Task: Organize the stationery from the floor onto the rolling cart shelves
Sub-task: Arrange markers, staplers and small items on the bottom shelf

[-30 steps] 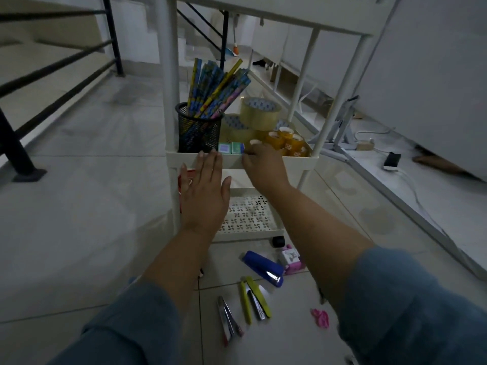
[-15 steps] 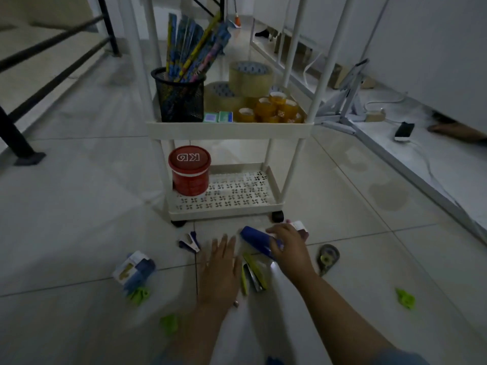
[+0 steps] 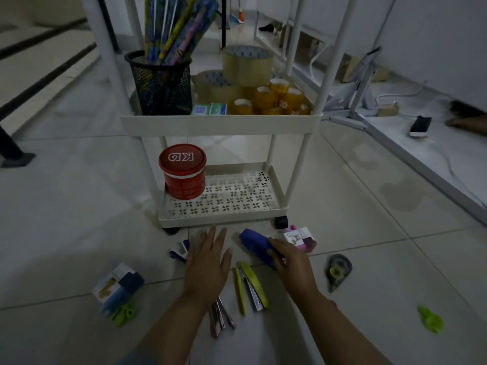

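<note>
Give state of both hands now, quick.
Left hand: open, fingers straight, holding nothing.
Right hand: gripping the blue stapler.

The red tub's lid [image 3: 182,157] bears white letters "KD", seen upside down; no other text is legible.

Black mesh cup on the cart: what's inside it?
The mesh cup holds a bundle of colourful pencil-like sticks, leaning, tops cut off by the frame edge. Lower ends show only dimly through the mesh; anything else at the bottom is hidden.
</note>
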Demonstrator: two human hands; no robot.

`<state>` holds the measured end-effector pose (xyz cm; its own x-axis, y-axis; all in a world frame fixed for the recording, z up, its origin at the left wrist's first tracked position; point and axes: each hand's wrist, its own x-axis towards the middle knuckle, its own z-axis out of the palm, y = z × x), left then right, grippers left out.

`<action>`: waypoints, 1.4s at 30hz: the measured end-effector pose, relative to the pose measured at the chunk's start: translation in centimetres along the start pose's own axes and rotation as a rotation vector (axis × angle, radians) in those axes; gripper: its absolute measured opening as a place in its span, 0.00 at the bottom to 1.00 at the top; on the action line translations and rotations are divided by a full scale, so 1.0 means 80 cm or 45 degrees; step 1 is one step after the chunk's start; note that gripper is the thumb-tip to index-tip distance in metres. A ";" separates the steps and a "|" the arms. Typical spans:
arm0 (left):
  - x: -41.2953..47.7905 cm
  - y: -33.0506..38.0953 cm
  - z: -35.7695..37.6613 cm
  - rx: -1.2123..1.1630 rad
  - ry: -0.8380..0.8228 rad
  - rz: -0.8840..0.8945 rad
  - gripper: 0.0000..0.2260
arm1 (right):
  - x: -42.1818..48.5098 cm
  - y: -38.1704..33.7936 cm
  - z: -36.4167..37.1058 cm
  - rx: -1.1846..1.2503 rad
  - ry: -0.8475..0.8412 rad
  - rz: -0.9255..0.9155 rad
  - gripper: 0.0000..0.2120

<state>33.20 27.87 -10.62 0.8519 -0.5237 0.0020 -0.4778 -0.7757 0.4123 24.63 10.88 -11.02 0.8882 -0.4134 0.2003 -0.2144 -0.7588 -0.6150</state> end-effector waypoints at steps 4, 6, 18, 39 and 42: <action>0.048 -0.015 -0.009 0.099 0.026 -0.008 0.35 | 0.022 -0.017 0.000 0.245 0.341 -0.033 0.13; 0.068 -0.025 -0.010 0.288 -0.079 0.002 0.27 | 0.058 -0.036 -0.006 0.333 0.406 -0.039 0.13; 0.090 -0.021 -0.006 0.434 -0.022 0.030 0.22 | 0.197 -0.032 0.026 -0.303 0.087 0.210 0.13; 0.090 -0.034 0.018 0.498 0.027 0.075 0.23 | 0.232 -0.013 0.041 -0.772 -0.124 0.311 0.19; 0.088 -0.034 0.017 0.469 0.014 0.064 0.23 | 0.232 -0.015 0.041 -0.839 -0.204 0.306 0.22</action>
<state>40.22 25.78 -12.92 0.8266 -0.5623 0.0245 -0.5627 -0.8248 0.0558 42.73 5.77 -9.06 0.8236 -0.5665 -0.0280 -0.5672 -0.8230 -0.0301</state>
